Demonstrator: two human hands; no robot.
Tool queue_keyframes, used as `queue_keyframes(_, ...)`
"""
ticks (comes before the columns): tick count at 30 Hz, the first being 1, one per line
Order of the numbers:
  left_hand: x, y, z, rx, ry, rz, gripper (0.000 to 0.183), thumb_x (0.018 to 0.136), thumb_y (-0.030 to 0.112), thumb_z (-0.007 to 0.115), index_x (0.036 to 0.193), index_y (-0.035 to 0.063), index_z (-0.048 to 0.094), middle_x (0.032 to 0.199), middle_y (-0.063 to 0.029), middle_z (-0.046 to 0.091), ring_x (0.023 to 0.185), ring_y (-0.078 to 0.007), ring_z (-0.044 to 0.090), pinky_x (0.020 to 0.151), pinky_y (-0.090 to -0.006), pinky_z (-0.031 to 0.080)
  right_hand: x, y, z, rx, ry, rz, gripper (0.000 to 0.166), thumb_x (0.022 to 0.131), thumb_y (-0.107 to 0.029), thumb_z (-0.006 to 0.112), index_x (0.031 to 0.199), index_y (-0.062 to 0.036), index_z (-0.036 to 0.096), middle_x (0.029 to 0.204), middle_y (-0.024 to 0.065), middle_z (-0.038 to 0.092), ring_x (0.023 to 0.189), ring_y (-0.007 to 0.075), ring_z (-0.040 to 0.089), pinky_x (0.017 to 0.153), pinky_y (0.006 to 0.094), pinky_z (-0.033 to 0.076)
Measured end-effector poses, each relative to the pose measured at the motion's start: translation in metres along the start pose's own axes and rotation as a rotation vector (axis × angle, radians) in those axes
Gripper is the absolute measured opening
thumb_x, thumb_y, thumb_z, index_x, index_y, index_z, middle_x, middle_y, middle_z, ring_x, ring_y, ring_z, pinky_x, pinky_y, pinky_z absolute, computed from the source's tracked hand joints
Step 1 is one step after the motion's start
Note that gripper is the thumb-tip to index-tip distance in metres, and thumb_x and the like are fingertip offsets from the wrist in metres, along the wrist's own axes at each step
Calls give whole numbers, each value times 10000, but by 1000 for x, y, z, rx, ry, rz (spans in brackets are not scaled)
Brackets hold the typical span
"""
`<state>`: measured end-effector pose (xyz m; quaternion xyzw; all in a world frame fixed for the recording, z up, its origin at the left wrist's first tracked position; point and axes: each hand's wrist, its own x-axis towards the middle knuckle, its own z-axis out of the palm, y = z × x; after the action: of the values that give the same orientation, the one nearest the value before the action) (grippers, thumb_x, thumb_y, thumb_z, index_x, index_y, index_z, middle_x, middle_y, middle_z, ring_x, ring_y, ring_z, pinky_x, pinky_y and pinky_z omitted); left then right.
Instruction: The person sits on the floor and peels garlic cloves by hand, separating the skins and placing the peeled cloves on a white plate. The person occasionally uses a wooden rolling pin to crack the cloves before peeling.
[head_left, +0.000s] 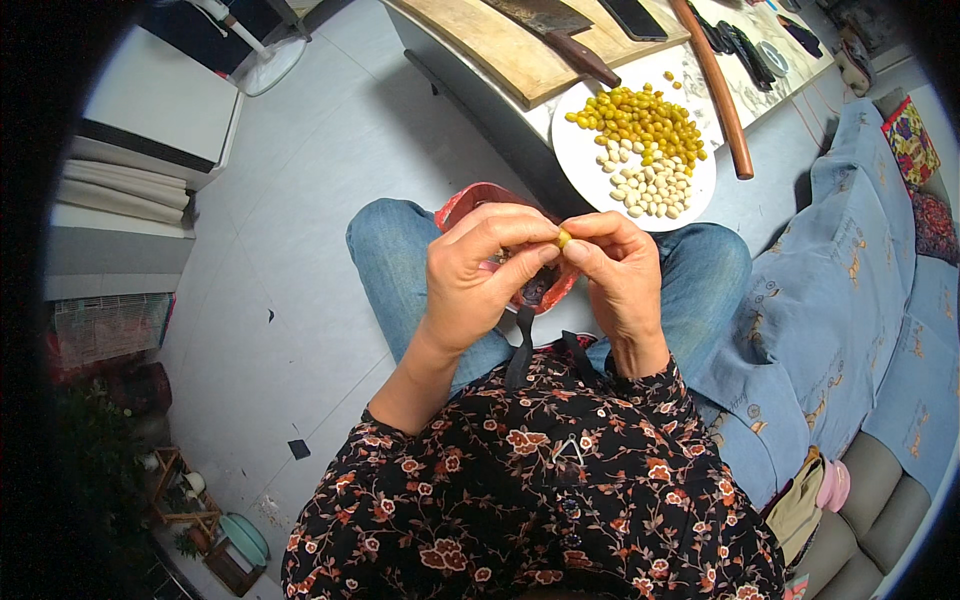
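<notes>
Between the fingertips of my left hand (491, 262) and my right hand (619, 274) is a small yellow-green fruit, like a ginkgo nut or berry (562, 238). Both hands pinch it with thumb and fingers. Below them, partly hidden, a red plastic bag (556, 294) stands open between my knees with dark scraps inside. Beyond my right hand, a white plate (581, 176) overhangs the table corner. Yellow-green fruits (660, 120) lie on its far part, and pale cream, smooth oval kernels or nuts (652, 187) lie on the near part.
A wooden cutting board (480, 45) on the marble-patterned table holds a cleaver (577, 56) and a phone (634, 16). A wooden rod (720, 97) juts past the table's edge. On the right is a sofa with a blue cover (817, 300); a fan base (274, 66) stands at upper left.
</notes>
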<state>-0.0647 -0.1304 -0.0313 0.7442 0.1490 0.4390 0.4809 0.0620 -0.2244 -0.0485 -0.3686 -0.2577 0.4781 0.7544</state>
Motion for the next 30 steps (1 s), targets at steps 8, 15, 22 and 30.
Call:
queue_keyframes(8,1,0,0,230,-37,284,168,750,-52,672,896,14,621,870,-109,660,795,-184,635,668,-281,518,0,0,4,-79,36,-85,125,816,-17,658,937,9,635,904,82,654,776,110,606,708,229,497)
queue_keyframes(15,-2,-3,-8,58,-110,-35,162,755,10,690,903,32,627,868,-77,643,754,-172,630,648,-272,507,3,4,-2,76,65,20,142,859,-119,638,929,3,614,854,85,652,696,100,588,649,213,487)
queue_keyframes(22,5,11,-1,90,-24,-4,178,722,-32,709,886,15,659,896,-78,616,760,-133,605,654,-241,503,3,6,-5,181,11,101,130,861,-121,637,903,-3,601,870,93,656,721,99,604,646,211,499)
queue_keyframes(30,8,10,4,170,-57,85,198,695,-32,711,860,52,641,858,-66,617,743,-173,614,622,-268,494,2,8,-6,185,10,66,132,824,-95,674,868,-5,588,927,119,643,764,134,614,677,254,517)
